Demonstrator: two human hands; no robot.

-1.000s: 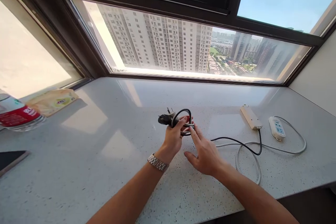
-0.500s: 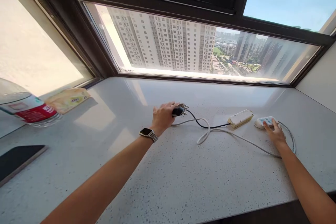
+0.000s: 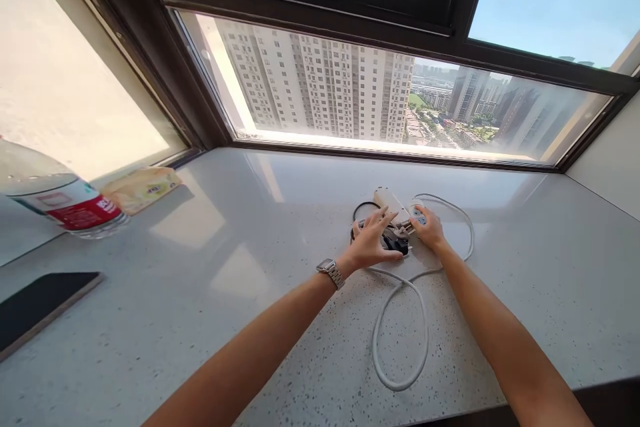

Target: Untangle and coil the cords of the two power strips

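Just right of the frame's centre, our left hand [image 3: 371, 245] lies with fingers spread loosely over the black plug [image 3: 395, 241], touching it; we cannot tell whether they grip it. Our right hand [image 3: 429, 230] curls on the white power strip [image 3: 419, 215] just beside it, its grip unclear too. A beige adapter [image 3: 391, 202] sits right above them. The white cable [image 3: 400, 333] loops down the desk [image 3: 280, 320] toward the lower edge. At far left a bottle [image 3: 60, 203] and a phone [image 3: 43, 303] lie.
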